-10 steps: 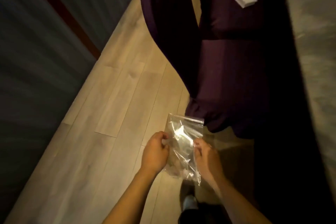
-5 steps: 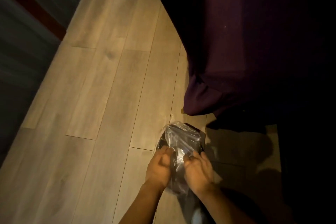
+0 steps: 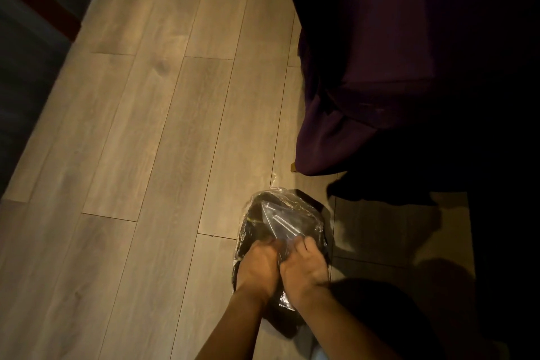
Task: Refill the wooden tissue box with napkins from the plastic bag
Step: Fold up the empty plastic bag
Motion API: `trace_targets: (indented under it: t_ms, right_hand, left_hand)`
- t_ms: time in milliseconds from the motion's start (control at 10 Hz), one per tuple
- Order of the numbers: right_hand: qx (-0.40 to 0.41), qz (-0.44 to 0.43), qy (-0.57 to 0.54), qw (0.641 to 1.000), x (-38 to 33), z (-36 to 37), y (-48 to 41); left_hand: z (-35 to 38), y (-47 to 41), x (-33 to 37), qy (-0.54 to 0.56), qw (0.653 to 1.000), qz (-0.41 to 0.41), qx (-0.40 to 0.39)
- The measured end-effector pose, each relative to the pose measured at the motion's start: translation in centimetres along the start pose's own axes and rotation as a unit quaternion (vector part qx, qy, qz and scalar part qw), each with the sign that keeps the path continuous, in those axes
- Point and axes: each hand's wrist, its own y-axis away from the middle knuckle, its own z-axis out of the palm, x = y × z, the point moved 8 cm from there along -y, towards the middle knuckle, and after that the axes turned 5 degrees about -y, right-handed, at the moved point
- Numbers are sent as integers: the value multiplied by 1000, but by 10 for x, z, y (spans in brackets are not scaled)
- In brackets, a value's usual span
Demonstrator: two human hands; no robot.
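Note:
A clear plastic bag [image 3: 285, 218] is held low over the wooden floor, crumpled, with something dark showing through or under it. My left hand [image 3: 257, 266] and my right hand [image 3: 305, 266] sit side by side at its near end, both with fingers pressed into the plastic and gripping it. I cannot see any napkins inside the bag. The wooden tissue box is out of view.
A dark purple cloth [image 3: 365, 67] hangs down at the right to the wood-plank floor [image 3: 160, 155]. A dark wall with a red strip [image 3: 38, 3] runs along the left. The right side lies in deep shadow.
The view has tilted down and the white napkins on the purple cloth have left the frame. My hands came together on the bag, which went from flat and upright to bunched.

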Motion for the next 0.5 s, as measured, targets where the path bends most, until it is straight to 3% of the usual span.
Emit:
trace_targets:
  t_ms: [200, 400, 500]
  right_hand:
    - [-16, -20, 12, 1000, 7, 18, 5]
    - [55, -20, -99, 993, 17, -6, 18]
    - [92, -2, -183, 979, 30, -21, 28]
  left_hand:
    - [20, -3, -7, -111, 991, -40, -61]
    - [10, 6, 1, -218, 975, -43, -11]
    - [-1, 14, 6, -177, 984, -25, 23]
